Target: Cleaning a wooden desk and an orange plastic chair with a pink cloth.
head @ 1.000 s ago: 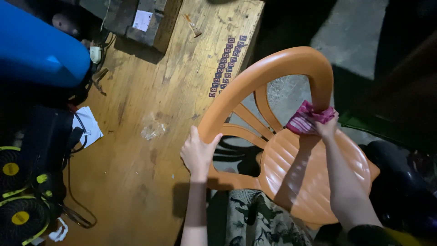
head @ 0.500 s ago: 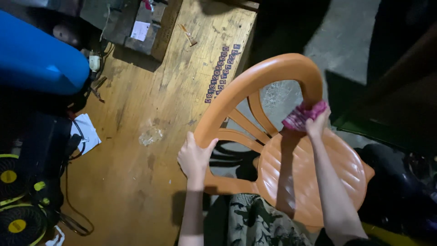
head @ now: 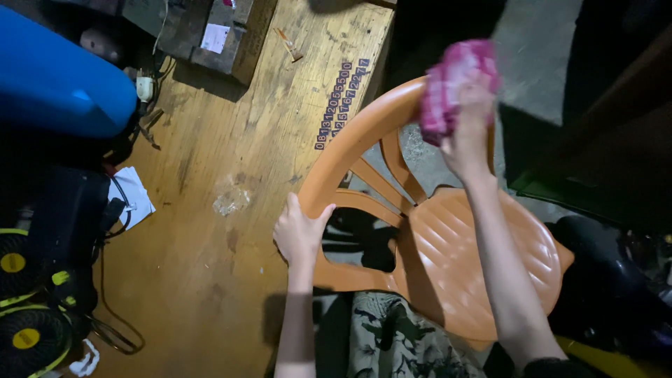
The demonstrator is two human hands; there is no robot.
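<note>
Orange plastic chair (head: 483, 259) tipped against the wooden table (head: 231, 231) edge. Left hand (head: 299, 234) clamps the backrest's curved frame, fingers wrapped round it. Right hand (head: 465, 129), fingers closed, presses a pink cloth (head: 451, 84) (bunched, slightly blurred) on the arch top. Blue container (head: 59, 80) far left.

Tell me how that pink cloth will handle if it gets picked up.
The pink cloth is bunched in the right hand, so it is probably limp and light. Pressed against the orange chair, it looks likely to drape, not slide.
</note>
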